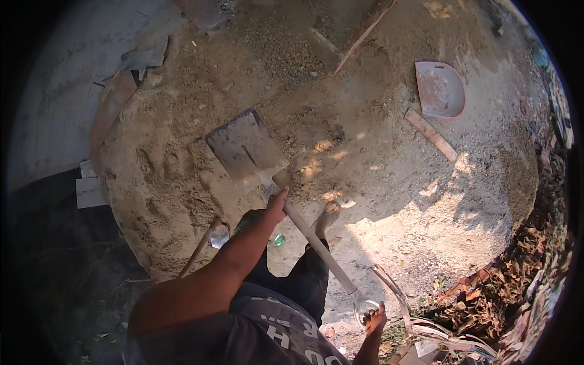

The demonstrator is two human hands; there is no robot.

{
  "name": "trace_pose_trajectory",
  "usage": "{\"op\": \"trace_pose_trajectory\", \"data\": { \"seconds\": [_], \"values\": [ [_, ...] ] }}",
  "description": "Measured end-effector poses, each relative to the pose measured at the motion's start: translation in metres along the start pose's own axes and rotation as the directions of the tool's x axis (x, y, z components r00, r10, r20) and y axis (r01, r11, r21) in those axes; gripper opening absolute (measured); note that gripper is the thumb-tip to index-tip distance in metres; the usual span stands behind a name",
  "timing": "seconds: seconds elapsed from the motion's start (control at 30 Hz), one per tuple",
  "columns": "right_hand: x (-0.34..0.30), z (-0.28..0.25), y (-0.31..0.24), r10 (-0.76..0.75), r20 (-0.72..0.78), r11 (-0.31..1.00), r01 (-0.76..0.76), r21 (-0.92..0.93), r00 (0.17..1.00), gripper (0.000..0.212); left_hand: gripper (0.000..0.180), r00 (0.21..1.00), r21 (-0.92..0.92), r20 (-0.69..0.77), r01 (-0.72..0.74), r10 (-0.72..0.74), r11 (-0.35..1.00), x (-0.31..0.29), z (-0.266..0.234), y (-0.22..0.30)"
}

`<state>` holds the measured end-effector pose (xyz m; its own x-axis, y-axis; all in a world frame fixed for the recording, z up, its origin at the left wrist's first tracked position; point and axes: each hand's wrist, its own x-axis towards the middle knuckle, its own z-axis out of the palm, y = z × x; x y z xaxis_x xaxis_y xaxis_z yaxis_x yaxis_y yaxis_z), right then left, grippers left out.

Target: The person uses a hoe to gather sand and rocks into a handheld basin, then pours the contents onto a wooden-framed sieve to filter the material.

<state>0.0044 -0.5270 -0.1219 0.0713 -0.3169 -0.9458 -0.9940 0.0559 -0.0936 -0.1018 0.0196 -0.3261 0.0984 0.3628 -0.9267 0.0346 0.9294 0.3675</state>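
Observation:
A shovel (pixel 316 243) with a wide, flat metal blade (pixel 245 148) slants across the middle of the view. My left hand (pixel 277 205) is wrapped round its shaft just behind the blade. At the other end, my right hand (pixel 375 319) grips the pale D-shaped handle (pixel 358 309). The blade shows a bare, dusty face with a dark streak, and carries no visible heap. It lies over the sandy ground (pixel 182 134); whether it touches the sand I cannot tell. My bare foot (pixel 328 216) stands just right of the shaft.
A pinkish scoop-shaped pan (pixel 440 90) and a short wooden board (pixel 431 135) lie at the right. A long plank (pixel 365 36) leans in at the top. Near my left arm are a wooden tool handle (pixel 199 248) and a small green object (pixel 279 240). Dry leaves (pixel 486 304) cover the lower right.

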Motion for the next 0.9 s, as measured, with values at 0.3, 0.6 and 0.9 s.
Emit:
{"op": "trace_pose_trajectory", "data": {
  "seconds": [0.3,0.6,0.9],
  "values": [
    [0.024,0.008,-0.129,-0.591,-0.483,0.79,0.34,-0.51,0.646,0.05,0.022,0.836,-0.182,0.103,0.548,-0.538,0.816,0.151,0.148,-0.245],
    [0.076,0.19,-0.317,-0.884,-0.218,0.402,0.435,-0.806,0.415,0.051,0.019,0.895,-0.424,0.26,0.444,-0.363,0.789,0.268,0.223,-0.133],
    [0.101,0.593,-0.31,-0.819,0.252,0.232,0.699,-0.677,0.515,0.044,0.021,0.984,-0.623,0.17,0.074,0.043,0.779,0.418,0.084,0.158]
  ]
}}
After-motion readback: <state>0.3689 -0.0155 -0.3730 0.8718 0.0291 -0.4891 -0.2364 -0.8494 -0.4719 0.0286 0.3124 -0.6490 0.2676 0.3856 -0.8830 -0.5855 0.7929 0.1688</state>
